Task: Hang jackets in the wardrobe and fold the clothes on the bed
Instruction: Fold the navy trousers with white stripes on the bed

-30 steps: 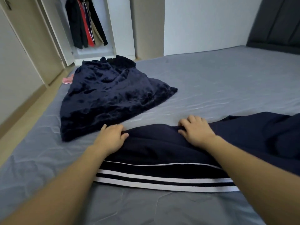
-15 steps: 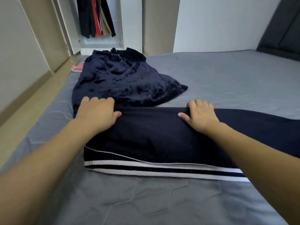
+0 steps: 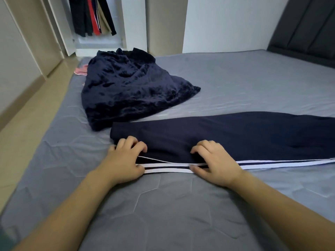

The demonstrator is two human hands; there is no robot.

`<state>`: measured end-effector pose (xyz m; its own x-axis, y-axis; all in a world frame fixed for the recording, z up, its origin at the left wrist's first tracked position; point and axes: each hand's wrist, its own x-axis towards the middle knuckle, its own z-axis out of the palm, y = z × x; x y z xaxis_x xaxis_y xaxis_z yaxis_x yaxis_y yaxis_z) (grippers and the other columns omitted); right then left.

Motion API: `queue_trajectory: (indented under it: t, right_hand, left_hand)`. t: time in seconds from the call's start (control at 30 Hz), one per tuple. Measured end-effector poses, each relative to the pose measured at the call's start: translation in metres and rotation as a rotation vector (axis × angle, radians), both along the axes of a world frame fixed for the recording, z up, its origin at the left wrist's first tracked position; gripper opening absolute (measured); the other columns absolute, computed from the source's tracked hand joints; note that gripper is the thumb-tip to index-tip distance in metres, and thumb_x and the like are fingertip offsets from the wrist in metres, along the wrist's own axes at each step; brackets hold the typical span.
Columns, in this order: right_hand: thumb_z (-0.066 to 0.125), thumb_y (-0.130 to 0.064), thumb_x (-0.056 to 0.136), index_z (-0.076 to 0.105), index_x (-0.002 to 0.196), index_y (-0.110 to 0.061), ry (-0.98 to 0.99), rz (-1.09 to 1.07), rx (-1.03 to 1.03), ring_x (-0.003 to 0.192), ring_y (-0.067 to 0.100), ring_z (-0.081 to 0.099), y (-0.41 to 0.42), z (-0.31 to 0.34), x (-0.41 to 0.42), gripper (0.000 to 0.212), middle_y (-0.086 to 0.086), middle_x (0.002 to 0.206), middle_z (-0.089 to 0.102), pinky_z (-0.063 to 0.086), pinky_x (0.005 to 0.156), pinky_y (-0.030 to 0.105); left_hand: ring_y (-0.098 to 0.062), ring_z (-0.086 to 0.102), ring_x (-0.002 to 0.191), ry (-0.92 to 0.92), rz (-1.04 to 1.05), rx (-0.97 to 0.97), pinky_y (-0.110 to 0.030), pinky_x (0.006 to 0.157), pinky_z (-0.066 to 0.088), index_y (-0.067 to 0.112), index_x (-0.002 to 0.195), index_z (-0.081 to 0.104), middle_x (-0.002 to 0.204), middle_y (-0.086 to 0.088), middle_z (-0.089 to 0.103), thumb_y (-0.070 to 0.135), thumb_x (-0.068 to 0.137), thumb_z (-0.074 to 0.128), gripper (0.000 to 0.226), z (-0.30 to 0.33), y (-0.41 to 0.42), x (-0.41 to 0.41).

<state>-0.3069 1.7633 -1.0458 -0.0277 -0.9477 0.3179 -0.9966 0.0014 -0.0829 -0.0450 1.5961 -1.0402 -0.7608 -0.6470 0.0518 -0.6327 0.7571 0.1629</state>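
Observation:
Navy track pants (image 3: 226, 131) with white side stripes lie flat across the grey bed (image 3: 163, 211), running off to the right. My left hand (image 3: 123, 162) grips their near striped edge at the left end, fingers curled on top and thumb under the stripe. A little to the right, my right hand (image 3: 215, 162) pinches the same edge, its thumb below the stripe. A crumpled navy velvet garment (image 3: 130, 87) lies beyond the pants on the left part of the bed.
An open white wardrobe (image 3: 97, 40) stands past the bed's far left corner with dark and red jackets (image 3: 92, 15) hanging inside. Something pink (image 3: 81, 70) peeks out beside the velvet garment. The dark padded headboard (image 3: 304, 28) is at right, beige floor at left.
Both hands have come back from the pants' far edge to the near striped edge and taken hold of it. The pants now lie flat and stretched out.

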Motion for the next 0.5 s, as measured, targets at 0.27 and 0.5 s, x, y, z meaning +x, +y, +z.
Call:
queue_trajectory:
  t: [0.27,0.5]
  right_hand:
    - [0.039,-0.02,0.086,0.066,0.1,-0.011,0.228,0.056,-0.087,0.07,0.026,0.054,-0.002,0.009,-0.003,0.032,0.005,0.091,0.058,0.046,0.061,0.034]
    - [0.046,-0.017,0.091,0.057,0.101,-0.011,0.146,0.014,-0.102,0.065,0.027,0.055,-0.004,0.014,-0.001,0.016,0.004,0.079,0.059,0.041,0.048,0.031]
  left_hand:
    - [-0.031,0.05,0.056,0.216,-0.013,-0.431,-0.033,0.055,0.031,0.017,0.064,0.046,0.062,-0.002,0.047,0.018,0.067,0.037,0.009,0.01,-0.014,0.026]
    - [-0.02,0.051,0.077,0.113,-0.17,-0.41,-0.034,0.071,0.041,0.026,0.089,0.055,0.086,0.008,0.054,0.029,0.071,0.049,0.019,-0.004,0.012,-0.001]
